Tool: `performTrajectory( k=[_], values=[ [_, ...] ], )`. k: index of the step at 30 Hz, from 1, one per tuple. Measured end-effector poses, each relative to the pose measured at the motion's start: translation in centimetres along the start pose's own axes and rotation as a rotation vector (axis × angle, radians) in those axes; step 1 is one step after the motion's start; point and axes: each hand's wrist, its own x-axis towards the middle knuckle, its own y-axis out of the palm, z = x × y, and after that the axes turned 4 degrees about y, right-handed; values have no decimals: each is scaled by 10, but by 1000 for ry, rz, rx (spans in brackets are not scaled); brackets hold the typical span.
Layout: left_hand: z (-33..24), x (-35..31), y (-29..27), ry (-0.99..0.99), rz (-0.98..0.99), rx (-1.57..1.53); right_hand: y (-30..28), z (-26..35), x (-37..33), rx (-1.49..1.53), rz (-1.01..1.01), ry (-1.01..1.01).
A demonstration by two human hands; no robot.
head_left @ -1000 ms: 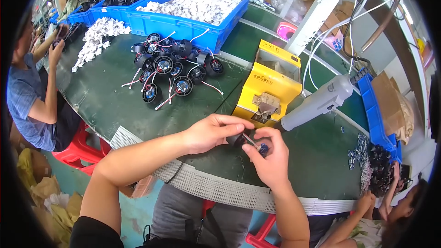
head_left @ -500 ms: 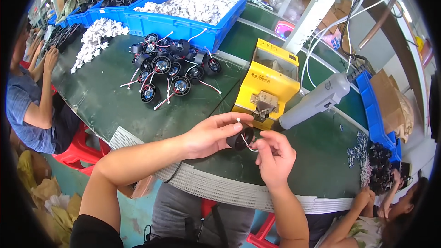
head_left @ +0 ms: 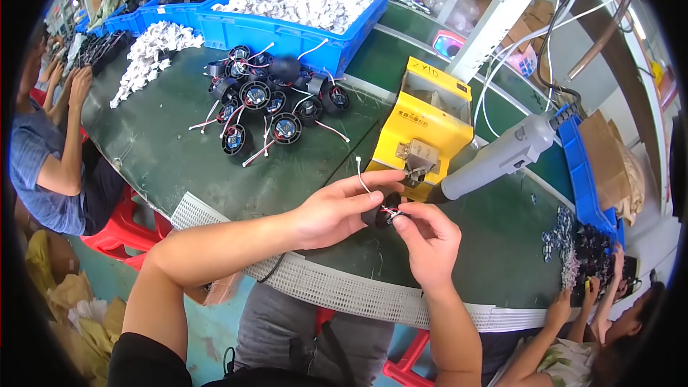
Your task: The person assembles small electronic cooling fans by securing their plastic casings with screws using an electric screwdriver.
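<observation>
Between my two hands is a small black round housing [head_left: 375, 219] with a cavity facing right. My left hand [head_left: 333, 213] holds it from the left, fingers bent around its back. A thin white wire with a small white connector [head_left: 359, 160] sticks up above my left thumb. Red and white wires [head_left: 390, 211] bunch at the housing's open face. My right hand [head_left: 432, 242] is closed at that face, its thumb and forefinger pinching the rim by the wires. Just beyond my hands stands a yellow machine [head_left: 423, 125] with a metal fixture [head_left: 418, 158] on its front.
A grey cylindrical tool [head_left: 494, 161] leans right of the yellow machine. Similar black housings with wires [head_left: 254, 97] lie piled at the left. Behind them, a blue bin [head_left: 276, 34] holds white parts, with more heaped beside it [head_left: 150, 57]. Co-workers sit at both sides.
The wires my right hand held out from the housing are now gathered at its open face, and that hand has come closer to it. The connector wire stands higher above my left thumb.
</observation>
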Motion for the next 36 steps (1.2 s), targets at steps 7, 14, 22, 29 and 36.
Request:
performTrajectory(
  k=[7, 14, 22, 29, 36],
  values=[
    [5, -4, 7, -18, 1, 36, 14, 3, -3, 142, -164, 83],
    [9, -4, 8, 47, 101, 64, 14, -2, -4, -48, -133, -79],
    [4, -8, 17, 138, 187, 445, 19, -4, -2, 247, -103, 77],
    [2, 1, 7, -168, 7, 633, 5, -8, 0, -265, -192, -119],
    [-3, 7, -6, -366, -102, 567, -26, 2, 38, -231, -540, -206]
  ],
)
